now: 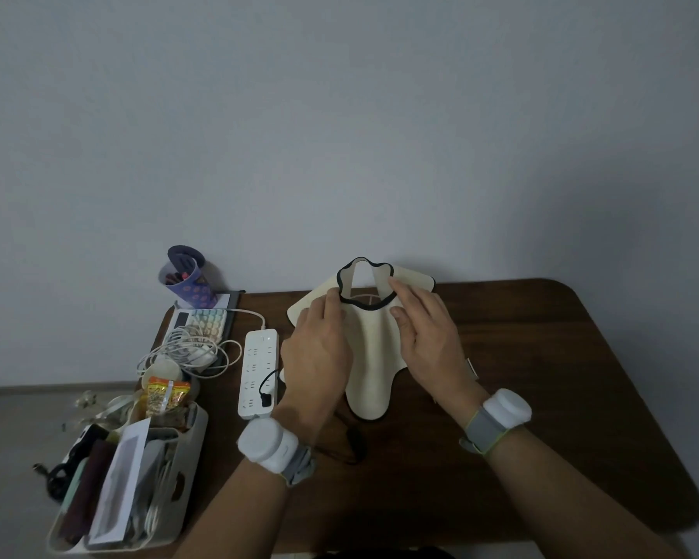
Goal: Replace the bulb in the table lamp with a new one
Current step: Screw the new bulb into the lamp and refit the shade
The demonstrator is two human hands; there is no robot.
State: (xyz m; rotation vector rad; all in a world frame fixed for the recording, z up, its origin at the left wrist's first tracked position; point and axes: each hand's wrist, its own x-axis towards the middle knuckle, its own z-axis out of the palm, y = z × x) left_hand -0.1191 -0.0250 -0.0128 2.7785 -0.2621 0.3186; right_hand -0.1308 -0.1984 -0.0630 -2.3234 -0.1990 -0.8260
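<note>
— Where do we see the lamp now?

— The cream fabric lampshade with wavy black-edged rim stands on the dark brown wooden worktop, near the grey wall, just right of the white power strip. We cannot see any bulb; only a thin wire frame shows inside the top opening.

— And how do our hands lie on it?

— Our left hand rests on the left slope of the shade, and its fingers lie together with the tips touching the black rim. Our right hand covers the right slope, its fingers a little apart and flat, tips at the rim. The opening is between both hands. Neither hand closes around the shade.
</note>
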